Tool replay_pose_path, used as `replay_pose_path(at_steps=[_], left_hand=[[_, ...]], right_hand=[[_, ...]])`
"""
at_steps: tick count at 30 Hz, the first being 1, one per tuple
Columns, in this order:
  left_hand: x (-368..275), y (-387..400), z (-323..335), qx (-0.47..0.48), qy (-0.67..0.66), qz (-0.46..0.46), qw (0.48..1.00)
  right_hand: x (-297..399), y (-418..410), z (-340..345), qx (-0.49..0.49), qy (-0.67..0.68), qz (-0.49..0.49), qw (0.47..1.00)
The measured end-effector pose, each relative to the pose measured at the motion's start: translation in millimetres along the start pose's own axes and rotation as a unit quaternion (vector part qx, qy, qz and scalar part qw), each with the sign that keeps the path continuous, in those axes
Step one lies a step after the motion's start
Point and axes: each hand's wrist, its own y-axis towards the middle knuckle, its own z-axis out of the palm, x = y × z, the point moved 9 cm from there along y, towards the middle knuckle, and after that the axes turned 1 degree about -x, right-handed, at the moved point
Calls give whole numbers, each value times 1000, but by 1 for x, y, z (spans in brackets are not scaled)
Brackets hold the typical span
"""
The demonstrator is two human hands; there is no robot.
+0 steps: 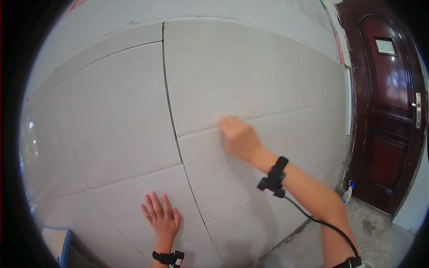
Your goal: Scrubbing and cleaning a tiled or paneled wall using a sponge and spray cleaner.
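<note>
Large pale tiles (251,73) cover the wall in front of me. A wide dark joint (169,100) runs down between them, and a thin horizontal seam (197,131) branches off to its right. My right hand (239,137) is curled into a fist at this seam, blurred, with nothing clearly visible in it; its finger side is hard to make out. Lower left, my left hand (162,216) rests palm-down on a tile, fingers spread, holding nothing. Black straps with small devices circle both wrists.
A dark red-brown door (385,110) with a metal handle (417,109) stands at the right. Beside its base is a spray bottle (348,192) on the concrete floor (368,221). A blue-edged object (58,241) juts in at lower left. A black cable (321,221) runs along my right arm.
</note>
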Motion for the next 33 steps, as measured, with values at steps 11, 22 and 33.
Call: replay_pose_path(at_steps=[11, 22, 33], left_hand=[[-2, -7, 9, 6, 35, 14, 999], [-4, -2, 6, 4, 52, 24, 998], [0, -2, 12, 13, 61, 30, 998]], right_hand=[[43, 15, 23, -67, 114, -11, 991], [-198, -88, -63, -191, -118, 219, 950], [26, -29, 18, -145, 90, -54, 984]])
